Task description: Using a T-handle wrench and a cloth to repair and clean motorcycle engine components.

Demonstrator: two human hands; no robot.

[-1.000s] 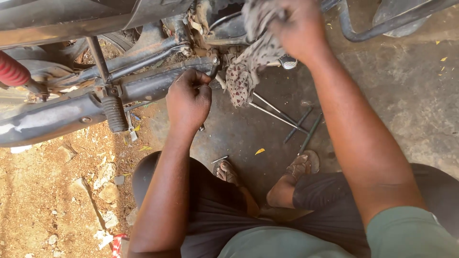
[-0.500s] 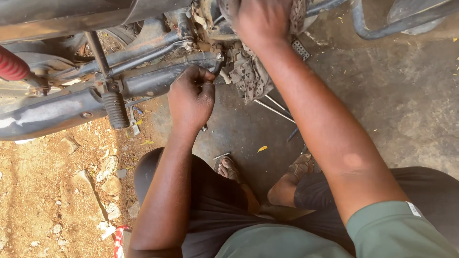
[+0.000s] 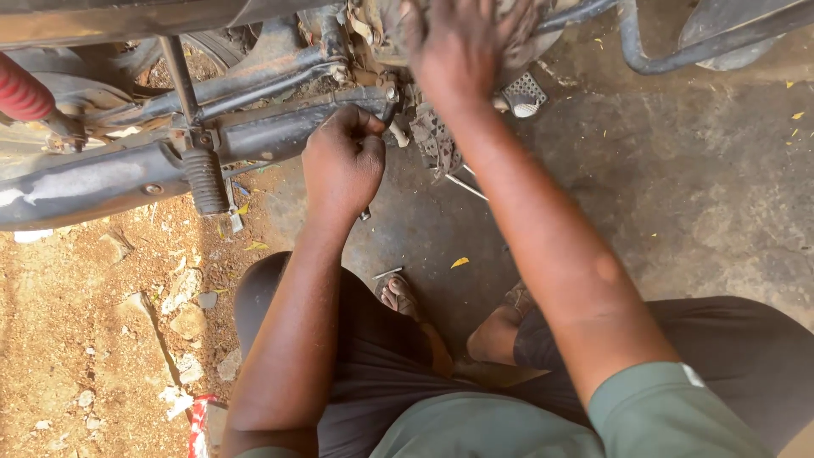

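Note:
My left hand is closed around a small metal tool, its fist pressed against a bolt on the dark motorcycle frame. My right hand presses a dirty grey rag against the engine area at the top middle; the rag hangs down below the hand. Whether the fingers grip the rag or only push it is hard to tell, but they curl over it. I squat with my sandalled feet on the dark oily floor.
A ribbed foot peg sticks down from the frame. A red spring shows at far left. A metal pedal and a bent tube lie at the top right. Thin metal rods rest on the floor. Stones and red dirt lie to the left.
My right hand has slid left and up with the rag along the engine. My left hand has stayed at the bolt on the frame.

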